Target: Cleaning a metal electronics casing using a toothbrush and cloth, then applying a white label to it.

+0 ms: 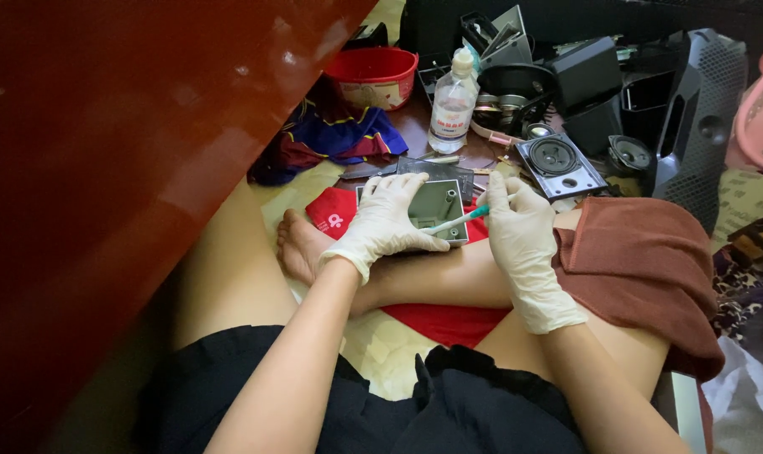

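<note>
Head view: left hand [387, 220] in white glove gripping small grey-green metal box [436, 204] over red cloth [439, 319] on lap. Right hand [520, 227], gloved, pinching thin white-and-teal stick [463, 219], tip touching box. Brown towel [642, 265] on right knee; clear plastic bottle [452, 102] beyond.

Even, fairly bright light was cast from above; glare was seen on the red-brown panel [129, 168], which was blurred.

The gloves on the left hand [388, 220] and right hand [523, 240] look thin matt rubber. At three o'clock, the brown towel [642, 261] is soft cloth; at nine o'clock, the red panel [104, 168] is glossy.
</note>
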